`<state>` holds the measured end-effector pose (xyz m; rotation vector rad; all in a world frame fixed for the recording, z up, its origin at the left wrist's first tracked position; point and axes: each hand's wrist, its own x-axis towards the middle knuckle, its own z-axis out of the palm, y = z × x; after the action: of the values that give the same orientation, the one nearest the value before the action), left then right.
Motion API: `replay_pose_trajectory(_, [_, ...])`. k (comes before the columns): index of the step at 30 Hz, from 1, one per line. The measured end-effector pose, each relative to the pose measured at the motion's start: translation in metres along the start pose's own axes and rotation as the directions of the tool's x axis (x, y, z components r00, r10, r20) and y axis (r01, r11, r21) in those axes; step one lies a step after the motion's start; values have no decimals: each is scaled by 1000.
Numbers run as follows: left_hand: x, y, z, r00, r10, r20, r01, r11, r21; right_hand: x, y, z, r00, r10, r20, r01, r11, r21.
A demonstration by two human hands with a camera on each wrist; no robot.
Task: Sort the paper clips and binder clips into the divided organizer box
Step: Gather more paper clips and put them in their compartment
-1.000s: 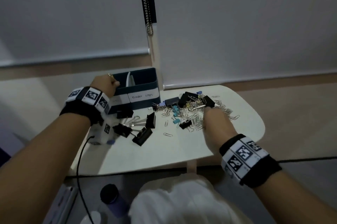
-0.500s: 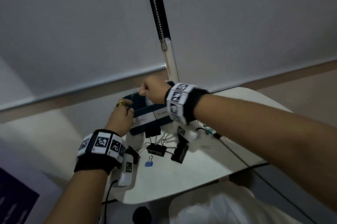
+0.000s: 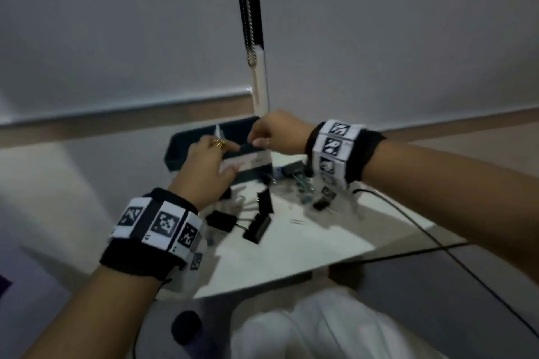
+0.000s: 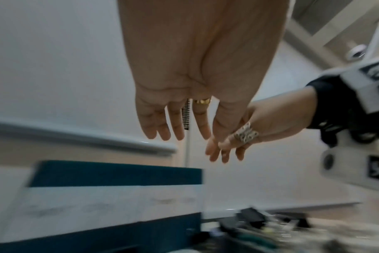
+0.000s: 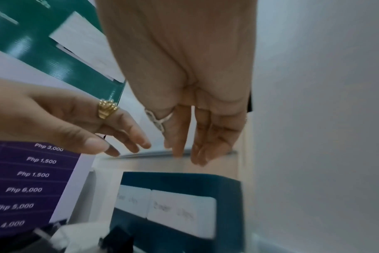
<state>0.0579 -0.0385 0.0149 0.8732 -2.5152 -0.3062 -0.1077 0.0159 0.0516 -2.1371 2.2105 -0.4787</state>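
Note:
The dark teal organizer box stands at the back of the white table, with white labels on its front wall. My left hand hovers at the box's front, fingers straight and empty. Just above the box's right compartment, my right hand also holds nothing; the right wrist view shows its fingers hanging straight over the box. Large black binder clips lie in front of the box. A pile of small clips lies under my right wrist.
A single paper clip lies mid-table. Black cables run over the table's right edge. A blind chain hangs behind the box. A purple price sheet is to the left. A dark bottle cap sits below the table.
My right hand has left the clip pile and come over the box's right compartment. My left hand has moved from the box's left end to its front wall.

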Motion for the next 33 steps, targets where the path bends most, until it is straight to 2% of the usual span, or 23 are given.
replay_pose_trajectory(2, [-12, 38, 12, 990, 127, 68, -125, 992, -34, -40, 27, -10, 996, 67, 66, -59, 992, -112])
replay_pose_trajectory(4, [-20, 75, 30, 955, 234, 180, -225, 972, -69, -77, 60, -14, 977, 169, 129, -143, 971, -194])
replay_pose_trajectory(7, [-20, 118, 67, 845, 324, 426, -329, 942, -62, -118, 103, -13, 924, 318, 210, -266, 932, -245])
replay_pose_trajectory(9, [-13, 136, 91, 773, 323, 546, -379, 925, -10, -136, 120, -10, 901, 353, 253, -284, 919, -272])
replay_pose_trajectory(10, [-9, 142, 101, 757, 309, 576, -392, 920, 22, -143, 126, -9, 896, 353, 270, -278, 919, -281])
replay_pose_trajectory(11, [-6, 147, 109, 756, 288, 589, -391, 919, 54, -148, 129, -7, 894, 348, 283, -268, 920, -287])
replay_pose_trajectory(15, [3, 161, 122, 802, 153, 577, -307, 935, 178, -151, 140, 3, 901, 333, 278, -245, 919, -308])
replay_pose_trajectory(17, [7, 163, 125, 806, 116, 581, -279, 939, 200, -146, 144, 8, 910, 322, 262, -227, 914, -335])
replay_pose_trajectory(20, [15, 160, 128, 834, 107, 542, -225, 961, 158, -139, 148, 12, 934, 282, 219, -195, 917, -348])
replay_pose_trajectory(24, [23, 155, 125, 878, 45, 476, -64, 998, 23, -135, 150, 9, 945, 255, 203, -190, 938, -291])
replay_pose_trajectory(30, [29, 153, 122, 873, 63, 483, -128, 987, 102, -137, 154, 6, 959, 219, 180, -170, 952, -255])
replay_pose_trajectory(33, [32, 152, 119, 921, 53, 386, -86, 994, 68, -137, 151, 0, 970, 217, 107, -184, 948, -258])
